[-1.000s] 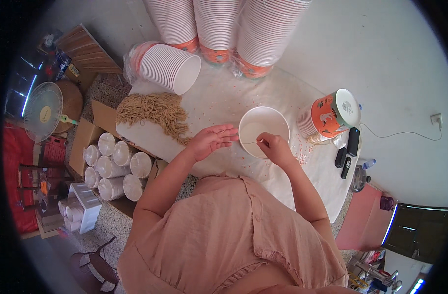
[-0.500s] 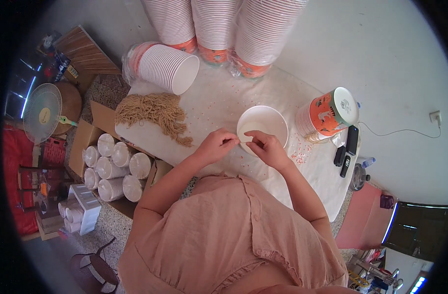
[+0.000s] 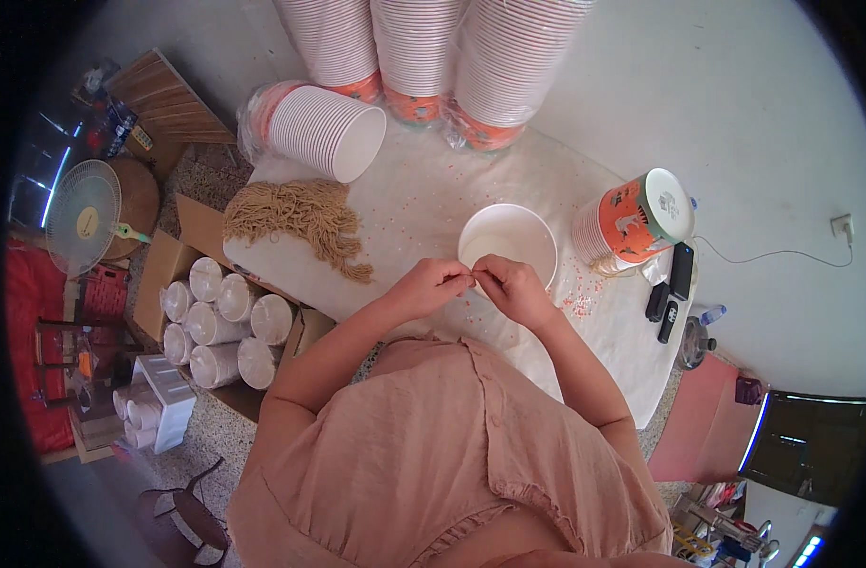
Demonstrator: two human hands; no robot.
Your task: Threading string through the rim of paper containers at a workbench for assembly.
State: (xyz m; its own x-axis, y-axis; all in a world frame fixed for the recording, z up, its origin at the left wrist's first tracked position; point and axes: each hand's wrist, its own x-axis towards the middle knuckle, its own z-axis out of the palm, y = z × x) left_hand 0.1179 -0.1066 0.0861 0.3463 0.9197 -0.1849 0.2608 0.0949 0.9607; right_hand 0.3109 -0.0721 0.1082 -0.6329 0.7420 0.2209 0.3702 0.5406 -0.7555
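Note:
Fingertips pinched together, my left hand (image 3: pixel 435 284) and my right hand (image 3: pixel 512 287) meet over the near rim of a white paper bucket (image 3: pixel 530 235). Between them is a thin tan string, mostly hidden by the fingers now. The bucket stands upright and open on the cloth-covered table. To the left lies a bundle of tan strings (image 3: pixel 296 220), loose ends toward me. On the right, a stack of orange printed paper buckets (image 3: pixel 627 220) is turned upside down, with tan strands by its lower edge.
Tall stacks of wrapped buckets (image 3: pixel 414 47) stand at the back, beside a bucket stack on its side (image 3: pixel 324 131). Small pink-and-white bits (image 3: pixel 579 301) dot the white cloth. Black devices (image 3: pixel 680 270) sit at the right edge. A carton (image 3: pixel 157 275) of wrapped white cups is at the left.
My two hands have come closer together, fingertips now touching. The length of string seen between them before is now mostly covered.

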